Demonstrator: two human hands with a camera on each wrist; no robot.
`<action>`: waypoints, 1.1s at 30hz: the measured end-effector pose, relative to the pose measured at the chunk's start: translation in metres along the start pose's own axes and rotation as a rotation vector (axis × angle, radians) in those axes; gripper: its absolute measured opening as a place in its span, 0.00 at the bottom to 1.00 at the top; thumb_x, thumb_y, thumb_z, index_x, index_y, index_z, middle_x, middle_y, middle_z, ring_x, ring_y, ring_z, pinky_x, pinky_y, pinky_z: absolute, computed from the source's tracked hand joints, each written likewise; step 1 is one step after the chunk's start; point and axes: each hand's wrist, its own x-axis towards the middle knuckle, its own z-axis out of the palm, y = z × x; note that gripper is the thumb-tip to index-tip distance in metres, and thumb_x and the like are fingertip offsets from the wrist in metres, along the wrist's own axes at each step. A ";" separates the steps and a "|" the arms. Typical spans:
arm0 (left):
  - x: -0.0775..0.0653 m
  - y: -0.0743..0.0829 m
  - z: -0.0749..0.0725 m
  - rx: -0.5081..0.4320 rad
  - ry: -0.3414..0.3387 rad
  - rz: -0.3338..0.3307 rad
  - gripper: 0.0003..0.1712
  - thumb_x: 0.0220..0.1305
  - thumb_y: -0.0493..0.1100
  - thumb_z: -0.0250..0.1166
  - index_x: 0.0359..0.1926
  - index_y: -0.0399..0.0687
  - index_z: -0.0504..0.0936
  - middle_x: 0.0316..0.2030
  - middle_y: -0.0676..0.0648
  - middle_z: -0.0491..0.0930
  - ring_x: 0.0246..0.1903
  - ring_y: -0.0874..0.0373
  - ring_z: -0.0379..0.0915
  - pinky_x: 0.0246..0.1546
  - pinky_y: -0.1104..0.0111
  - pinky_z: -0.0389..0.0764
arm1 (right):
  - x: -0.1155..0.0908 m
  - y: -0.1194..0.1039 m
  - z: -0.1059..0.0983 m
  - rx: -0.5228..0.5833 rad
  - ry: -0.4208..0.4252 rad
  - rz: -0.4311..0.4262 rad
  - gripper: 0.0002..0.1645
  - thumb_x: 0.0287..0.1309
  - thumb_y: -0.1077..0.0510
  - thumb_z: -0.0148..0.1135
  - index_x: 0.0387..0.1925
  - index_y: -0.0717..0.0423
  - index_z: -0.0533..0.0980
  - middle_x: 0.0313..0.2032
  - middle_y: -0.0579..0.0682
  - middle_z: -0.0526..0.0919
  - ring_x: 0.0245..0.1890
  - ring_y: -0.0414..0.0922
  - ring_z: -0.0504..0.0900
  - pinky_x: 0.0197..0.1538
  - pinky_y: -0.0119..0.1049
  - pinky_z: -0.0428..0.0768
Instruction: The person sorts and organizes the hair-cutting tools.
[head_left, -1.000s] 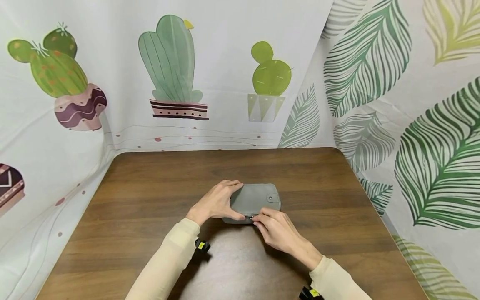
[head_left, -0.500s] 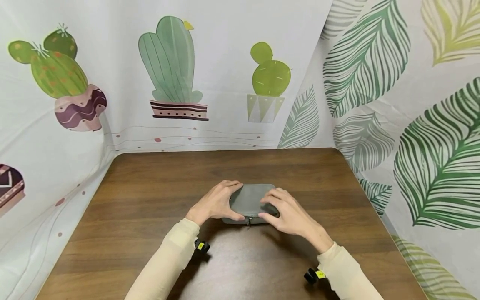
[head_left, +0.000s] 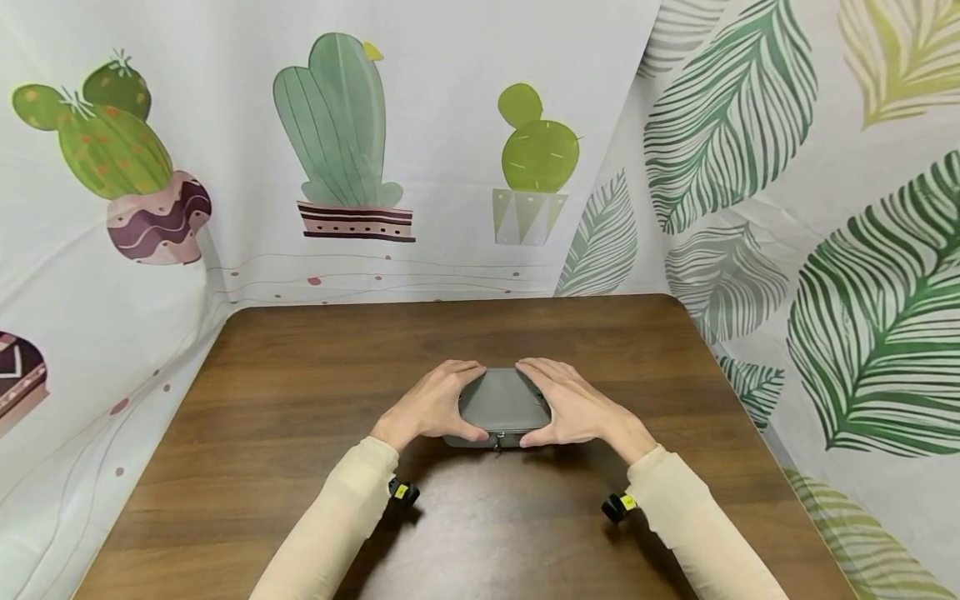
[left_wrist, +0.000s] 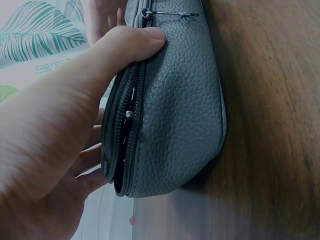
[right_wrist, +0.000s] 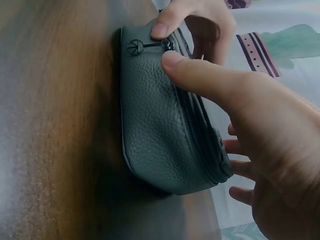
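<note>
A grey pebbled-leather zip pouch lies on the table between my two hands. My left hand grips its left end, thumb at the zip edge in front and fingers behind. Around the right end my right hand holds it the same way, its thumb beside the slider. The dark metal zip pull hangs from the front near the middle. In the left wrist view the zip teeth stand parted at the left end, with a narrow dark gap; what lies inside is mostly hidden.
The brown wood-grain table extends around the pouch on all sides. Behind it hangs a white cloth printed with cacti, and on the right a cloth with leaf prints. A black wrist camera sits below the right sleeve.
My right hand has let go of the zip pull, passed over the lid and taken hold of the pouch's right end. My left hand has stayed on the left end.
</note>
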 end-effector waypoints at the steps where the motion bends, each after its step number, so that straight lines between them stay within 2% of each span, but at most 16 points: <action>1: 0.000 0.000 0.000 -0.003 0.001 0.001 0.65 0.36 0.74 0.78 0.71 0.39 0.75 0.68 0.43 0.73 0.67 0.52 0.63 0.66 0.59 0.72 | 0.001 0.001 0.001 -0.001 -0.010 0.001 0.73 0.39 0.25 0.76 0.77 0.64 0.62 0.73 0.57 0.66 0.72 0.51 0.60 0.73 0.54 0.60; 7: -0.001 0.000 0.000 -0.007 0.004 0.004 0.65 0.36 0.74 0.77 0.71 0.39 0.75 0.68 0.42 0.73 0.67 0.52 0.64 0.65 0.59 0.72 | 0.006 0.005 0.005 -0.008 -0.065 0.040 0.74 0.39 0.22 0.73 0.78 0.62 0.60 0.74 0.56 0.65 0.72 0.50 0.60 0.73 0.52 0.61; 14: -0.003 -0.001 0.004 -0.001 0.022 0.003 0.65 0.36 0.75 0.77 0.71 0.39 0.75 0.68 0.41 0.73 0.66 0.50 0.65 0.65 0.57 0.73 | 0.008 0.008 0.009 0.051 -0.065 0.072 0.72 0.38 0.25 0.75 0.77 0.60 0.63 0.73 0.51 0.66 0.71 0.46 0.62 0.68 0.47 0.70; 20: -0.014 0.001 0.012 -0.010 0.077 0.020 0.64 0.43 0.74 0.76 0.73 0.39 0.71 0.71 0.40 0.68 0.71 0.46 0.56 0.69 0.50 0.66 | 0.007 0.008 0.012 0.073 -0.051 0.079 0.71 0.38 0.27 0.76 0.77 0.60 0.63 0.72 0.51 0.67 0.70 0.44 0.62 0.68 0.46 0.71; 23: -0.022 0.006 0.017 0.006 0.164 0.044 0.62 0.46 0.74 0.75 0.73 0.38 0.72 0.73 0.40 0.66 0.75 0.44 0.47 0.72 0.46 0.58 | 0.007 0.007 0.012 0.083 -0.051 0.080 0.71 0.38 0.27 0.76 0.77 0.60 0.63 0.73 0.53 0.67 0.71 0.45 0.61 0.68 0.46 0.70; 26: -0.030 0.017 0.022 0.022 0.312 0.068 0.54 0.50 0.70 0.75 0.69 0.38 0.76 0.72 0.40 0.66 0.76 0.43 0.45 0.73 0.44 0.54 | 0.007 0.007 0.012 0.080 -0.058 0.079 0.71 0.39 0.26 0.76 0.77 0.60 0.62 0.73 0.53 0.66 0.71 0.46 0.61 0.69 0.47 0.70; 29: -0.038 0.034 0.026 0.023 0.465 0.086 0.44 0.54 0.63 0.75 0.64 0.39 0.80 0.68 0.40 0.71 0.73 0.43 0.53 0.71 0.44 0.58 | 0.007 0.007 0.010 0.076 -0.062 0.079 0.71 0.39 0.26 0.76 0.77 0.61 0.63 0.73 0.55 0.66 0.71 0.47 0.61 0.69 0.47 0.70; 31: -0.042 0.045 0.026 0.016 0.530 0.083 0.39 0.56 0.58 0.75 0.62 0.39 0.81 0.63 0.41 0.75 0.68 0.44 0.62 0.67 0.45 0.64 | 0.007 0.007 0.008 0.076 -0.062 0.082 0.71 0.39 0.26 0.76 0.77 0.61 0.63 0.73 0.55 0.66 0.71 0.48 0.61 0.69 0.48 0.70; 33: -0.045 0.055 0.027 0.007 0.567 0.067 0.35 0.57 0.56 0.74 0.60 0.40 0.82 0.59 0.42 0.78 0.62 0.46 0.67 0.62 0.47 0.68 | 0.007 0.007 0.007 0.075 -0.061 0.089 0.71 0.39 0.26 0.76 0.77 0.60 0.64 0.73 0.55 0.66 0.71 0.48 0.61 0.69 0.49 0.70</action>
